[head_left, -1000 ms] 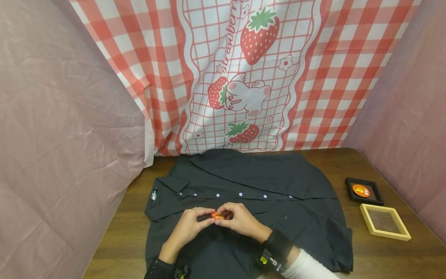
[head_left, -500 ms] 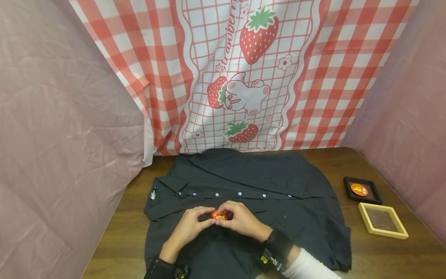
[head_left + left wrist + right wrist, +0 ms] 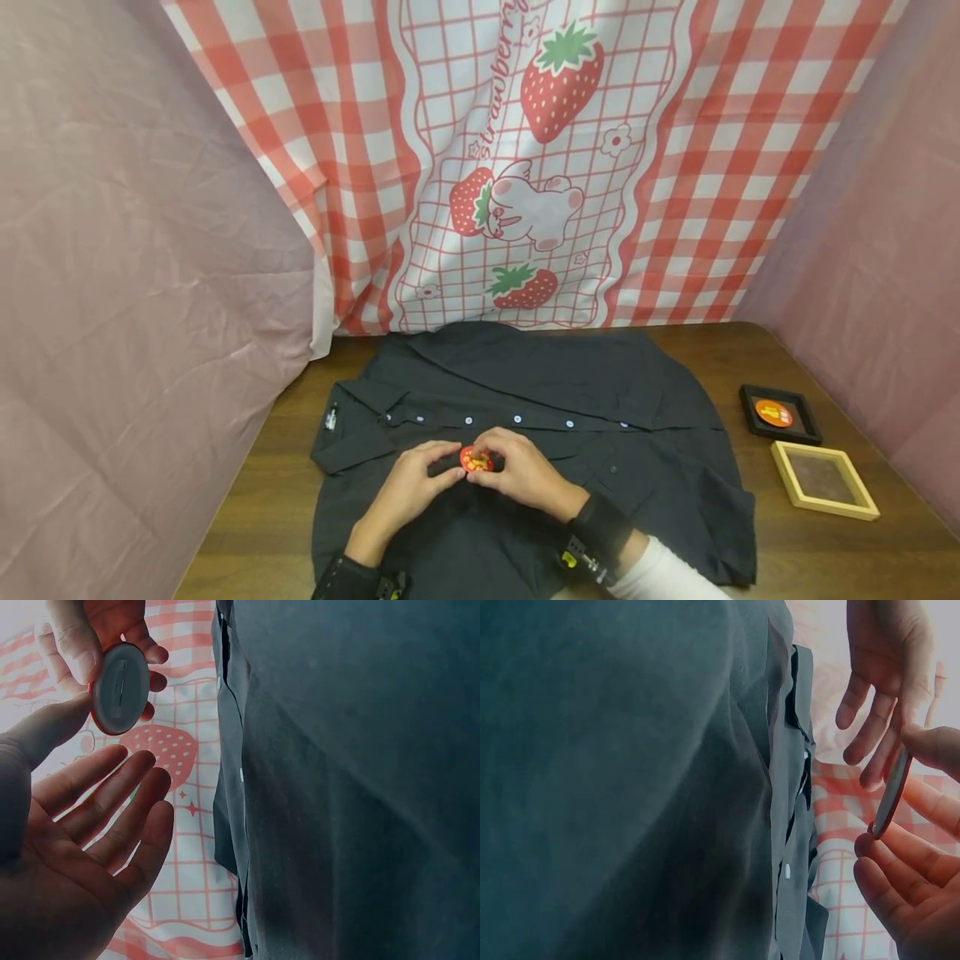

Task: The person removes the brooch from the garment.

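Over the dark button-up shirt [image 3: 525, 375], both hands meet at a round pin-back badge [image 3: 476, 460]. Its printed face is red with yellow and shows in the head view. The grey back with a straight pin faces the left wrist camera, where the badge [image 3: 120, 688] stands on edge. My right hand [image 3: 527, 475] pinches the badge by its rim, thumb on one side and fingertips on the other. My left hand [image 3: 408, 483] has its thumb tip right at the rim. Its other fingers extend below the badge, apart from it, as the left hand [image 3: 97, 832] shows.
On the wooden table [image 3: 247, 500], to the right, lie a black frame [image 3: 806, 421] with an orange round badge [image 3: 773, 412] in it and a pale wooden frame [image 3: 825, 504]. A red checked strawberry cloth [image 3: 360, 167] hangs behind; pink cloth [image 3: 150, 292] lines the sides.
The badge has turned so that more of its printed face shows to the head camera. The right hand has shifted slightly; the left has barely moved.
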### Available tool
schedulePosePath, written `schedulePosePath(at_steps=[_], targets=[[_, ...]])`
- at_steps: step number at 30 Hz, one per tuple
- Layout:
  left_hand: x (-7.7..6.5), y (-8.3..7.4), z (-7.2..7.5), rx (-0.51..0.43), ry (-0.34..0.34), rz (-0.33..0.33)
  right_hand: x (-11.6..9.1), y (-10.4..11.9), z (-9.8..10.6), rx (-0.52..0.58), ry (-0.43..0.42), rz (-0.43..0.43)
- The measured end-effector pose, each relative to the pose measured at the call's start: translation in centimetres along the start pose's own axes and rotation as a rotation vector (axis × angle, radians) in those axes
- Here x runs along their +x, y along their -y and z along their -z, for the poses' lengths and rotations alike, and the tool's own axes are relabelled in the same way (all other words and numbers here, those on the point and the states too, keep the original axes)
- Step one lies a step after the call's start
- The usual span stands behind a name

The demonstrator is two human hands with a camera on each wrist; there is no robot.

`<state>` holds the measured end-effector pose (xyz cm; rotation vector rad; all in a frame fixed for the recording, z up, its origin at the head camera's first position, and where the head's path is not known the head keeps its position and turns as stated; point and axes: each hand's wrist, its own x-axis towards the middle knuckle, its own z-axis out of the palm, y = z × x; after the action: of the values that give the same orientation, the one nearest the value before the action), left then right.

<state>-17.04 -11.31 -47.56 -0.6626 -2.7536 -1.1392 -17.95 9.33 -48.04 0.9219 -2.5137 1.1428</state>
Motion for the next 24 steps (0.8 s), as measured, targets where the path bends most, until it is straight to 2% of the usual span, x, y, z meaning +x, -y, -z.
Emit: schedulePosePath(at_steps=[14,24], targets=[[-0.2,0.0,-0.1,0.002,0.032,0.046,-0.1,-0.4,0.6,-0.123,-0.02,0.0],[-0.3,0.2,-0.2,0.049,0.097,0.107,-0.1,-0.9,1.1,-0.196,-0.088,0.019]])
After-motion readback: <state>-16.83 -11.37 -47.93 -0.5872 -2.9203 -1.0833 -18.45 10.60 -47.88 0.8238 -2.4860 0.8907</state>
